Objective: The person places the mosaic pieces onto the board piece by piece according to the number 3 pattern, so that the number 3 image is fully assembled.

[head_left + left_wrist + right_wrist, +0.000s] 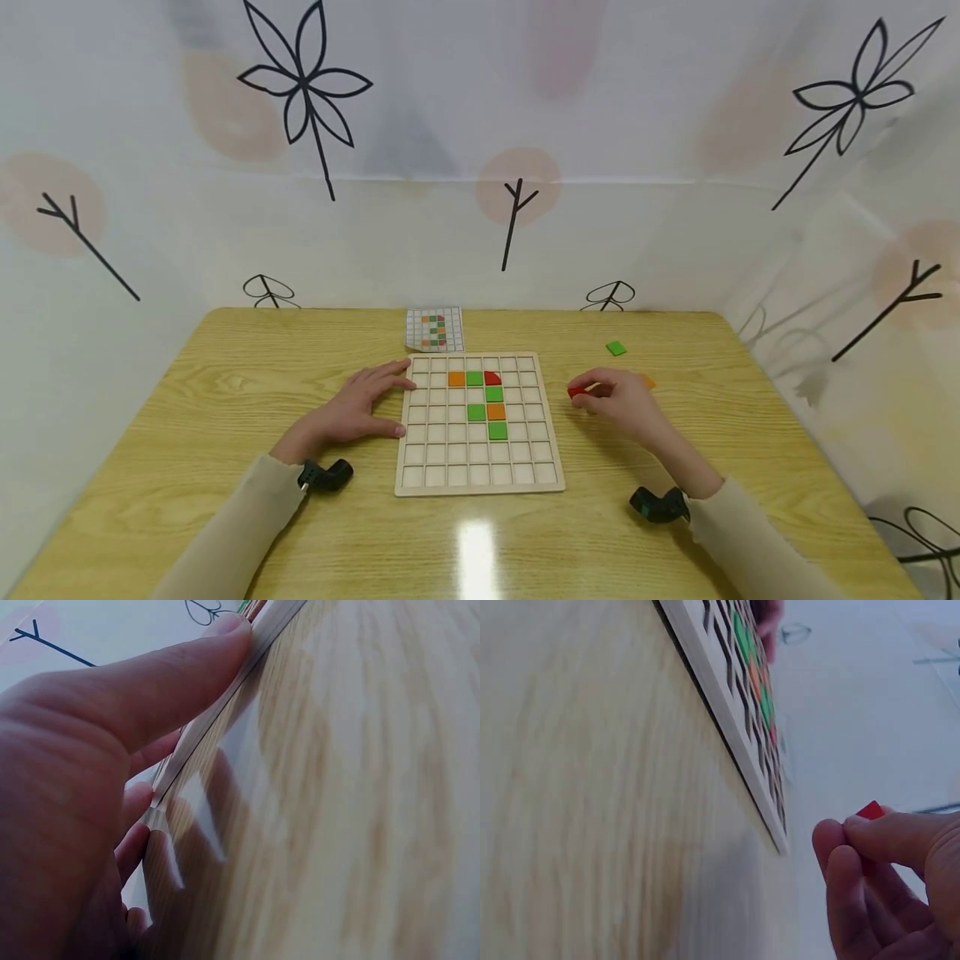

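Note:
A wooden grid board [480, 490] lies on the table with several green and orange square tiles and one red round-cornered tile [492, 378] in its cells. Along the board's left edge rests my left hand [356, 408], fingers and thumb spread; the left wrist view shows the thumb [187, 675] against the edge. My right hand [618, 408] is off the board's right side and pinches a small red tile [871, 811] between thumb and fingers. Much of that tile is hidden by the fingertips.
Behind the board lies a printed pattern card [454, 332] with coloured squares on a grid. A loose green tile [616, 347] lies at the back right. An orange tile [648, 381] is partly hidden behind the right hand. Patterned cloth [420, 242] hangs around the table.

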Demonstrator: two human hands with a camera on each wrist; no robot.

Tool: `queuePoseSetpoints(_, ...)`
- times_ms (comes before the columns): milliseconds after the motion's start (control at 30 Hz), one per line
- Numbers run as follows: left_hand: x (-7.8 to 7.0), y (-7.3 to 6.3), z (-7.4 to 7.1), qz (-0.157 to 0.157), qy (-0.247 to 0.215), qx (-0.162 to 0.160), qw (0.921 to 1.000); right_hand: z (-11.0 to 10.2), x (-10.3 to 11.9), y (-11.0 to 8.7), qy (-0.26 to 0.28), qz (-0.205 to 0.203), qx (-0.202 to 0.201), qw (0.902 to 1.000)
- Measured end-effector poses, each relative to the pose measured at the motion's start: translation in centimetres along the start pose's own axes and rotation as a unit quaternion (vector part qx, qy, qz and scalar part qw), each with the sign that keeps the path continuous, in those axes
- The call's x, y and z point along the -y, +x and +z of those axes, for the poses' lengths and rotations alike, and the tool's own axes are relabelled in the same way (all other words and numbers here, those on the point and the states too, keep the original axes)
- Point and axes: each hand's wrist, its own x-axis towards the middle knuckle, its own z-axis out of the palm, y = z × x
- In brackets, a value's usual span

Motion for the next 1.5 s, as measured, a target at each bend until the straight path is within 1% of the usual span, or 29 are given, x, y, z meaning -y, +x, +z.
queuePoseSetpoints(133,-0.2,0.0,0.0,0.004,0.001,-0.004,1.0,1.1,0.5,0.0,-0.007,-0.029,0.0,0.9995)
queuePoseSetpoints(200,-0.3,0.1,0.0,0.003,0.001,-0.004,1.0,1.4,0.6,0.1,-0.016,-0.03,0.002,0.9994)
queuePoseSetpoints(267,-0.4,0.1,-0.1,0.0,0.001,-0.003,1.0,1.8,0.8,0.1,-0.014,-0.028,0.008,0.9995)
queuePoseSetpoints(367,-0.4,0.2,-0.1,0.0,0.001,-0.002,1.0,2.3,1.2,0.1,-0.002,-0.029,0.026,0.9992)
queuePoseSetpoints(600,-0.1,0.3,-0.1,0.004,0.008,-0.001,1.0,3.9,1.9,-0.2,0.016,-0.063,0.078,0.9948)
queuePoseSetpoints(733,-0.1,0.3,-0.1,0.001,0.004,0.001,1.0,4.8,2.4,-0.3,0.012,-0.087,0.101,0.9911)
queuePoseSetpoints(1033,-0.2,0.3,-0.1,0.001,0.001,-0.001,1.0,6.2,3.4,-0.2,-0.015,-0.13,0.127,0.9832)
queuePoseSetpoints(1133,-0.1,0.3,0.0,0.001,0.002,-0.002,1.0,6.7,3.4,-0.1,-0.011,-0.133,0.147,0.9801)
queuePoseSetpoints(1300,-0.1,0.2,0.0,0.005,-0.002,-0.002,1.0,7.4,3.2,0.2,-0.013,-0.139,0.189,0.9719)
queuePoseSetpoints(1367,-0.1,0.2,0.0,0.004,-0.005,-0.002,1.0,7.7,3.1,0.3,-0.015,-0.14,0.199,0.9698)
queuePoseSetpoints(1500,-0.2,0.2,0.0,0.0,-0.005,-0.001,1.0,7.9,2.9,0.5,-0.016,-0.135,0.204,0.9695)
